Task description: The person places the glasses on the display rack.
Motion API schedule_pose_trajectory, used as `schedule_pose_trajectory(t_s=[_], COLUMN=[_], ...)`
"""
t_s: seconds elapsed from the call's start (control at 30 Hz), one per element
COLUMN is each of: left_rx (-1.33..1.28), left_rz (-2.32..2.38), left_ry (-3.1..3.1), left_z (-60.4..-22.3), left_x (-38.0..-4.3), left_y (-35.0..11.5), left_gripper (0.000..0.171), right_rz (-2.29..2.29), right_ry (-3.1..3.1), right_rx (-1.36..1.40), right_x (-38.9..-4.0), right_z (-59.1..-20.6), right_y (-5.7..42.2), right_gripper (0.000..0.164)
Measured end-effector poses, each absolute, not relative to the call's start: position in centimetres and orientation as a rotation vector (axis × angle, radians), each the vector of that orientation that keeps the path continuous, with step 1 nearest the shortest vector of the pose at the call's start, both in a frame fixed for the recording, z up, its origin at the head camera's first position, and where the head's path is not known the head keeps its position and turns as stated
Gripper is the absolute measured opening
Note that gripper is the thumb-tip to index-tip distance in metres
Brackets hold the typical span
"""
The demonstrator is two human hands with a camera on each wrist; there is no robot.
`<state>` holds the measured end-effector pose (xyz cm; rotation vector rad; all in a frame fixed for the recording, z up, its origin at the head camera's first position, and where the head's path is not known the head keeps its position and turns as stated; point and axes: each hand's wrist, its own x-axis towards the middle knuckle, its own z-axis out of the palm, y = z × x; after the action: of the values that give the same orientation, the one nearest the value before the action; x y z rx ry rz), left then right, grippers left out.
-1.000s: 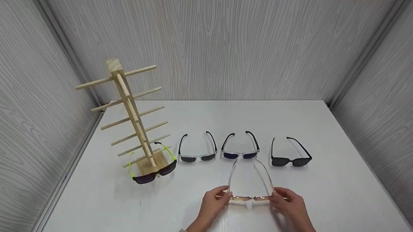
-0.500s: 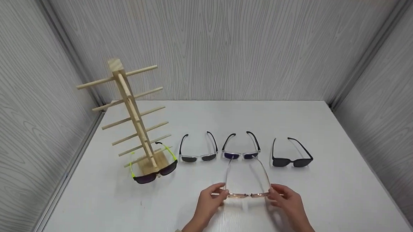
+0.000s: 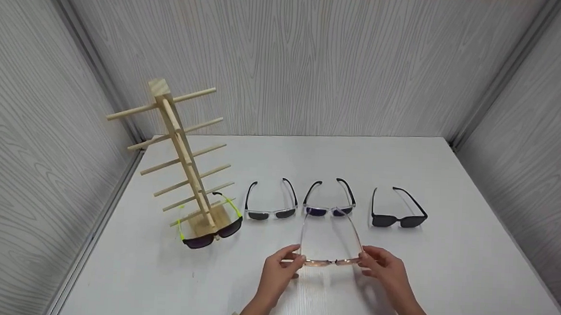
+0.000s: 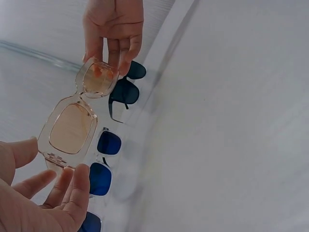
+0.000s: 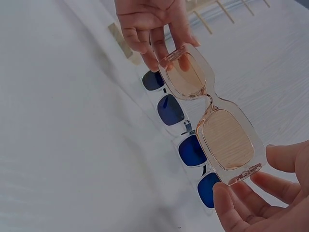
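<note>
A pair of clear-framed sunglasses with peach lenses [image 4: 71, 128] is held up above the table, temples spread and pointing away from me. My left hand [image 3: 274, 275] pinches its left front corner between thumb and fingers. At the opposite corner my right hand [image 3: 386, 273] grips the frame the same way. In the head view the temple tips overlap the clear-framed sunglasses with dark blue lenses [image 3: 317, 211] behind. The right wrist view shows the peach lenses [image 5: 228, 139] close up, with both hands at the outer edges.
On the left stands a wooden display rack [image 3: 183, 147] with several rungs; black sunglasses with neon-yellow temples [image 3: 201, 241] are at its base. Another clear-framed pair with dark lenses [image 3: 258, 216] and an all-black pair [image 3: 385, 220] lie in the row on the white table [image 3: 134, 284].
Both hands have moved slightly left and away from me, carrying the peach sunglasses with them. The other sunglasses and the rack keep their places, apart from a slight camera shift.
</note>
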<state>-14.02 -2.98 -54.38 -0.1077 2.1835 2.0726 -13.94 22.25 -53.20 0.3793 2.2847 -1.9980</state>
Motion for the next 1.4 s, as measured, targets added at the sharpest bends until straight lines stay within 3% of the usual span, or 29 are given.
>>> schedule_pose_trajectory(t_s=[0.4, 0.8, 1.4], left_rx=[-0.106, -0.196, -0.225], left_rz=[2.11, 2.096, 2.119], left_ry=[2.182, 2.217, 2.296], left_z=[-50.8, -52.9, -51.6], left_x=[-12.6, -13.2, -12.7], left_y=[-4.6, -5.6, -7.4], left_gripper=[0.041, 0.052, 0.049], right_rz=[-2.098, -2.08, -2.118], right_ry=[2.247, 2.232, 2.191], right_rx=[0.269, 0.211, 0.136], right_x=[-14.2, -14.9, -15.7], right_z=[-52.6, -51.7, -51.3], right_y=[20.8, 19.7, 17.5], right_gripper=[0.039, 0.038, 0.034])
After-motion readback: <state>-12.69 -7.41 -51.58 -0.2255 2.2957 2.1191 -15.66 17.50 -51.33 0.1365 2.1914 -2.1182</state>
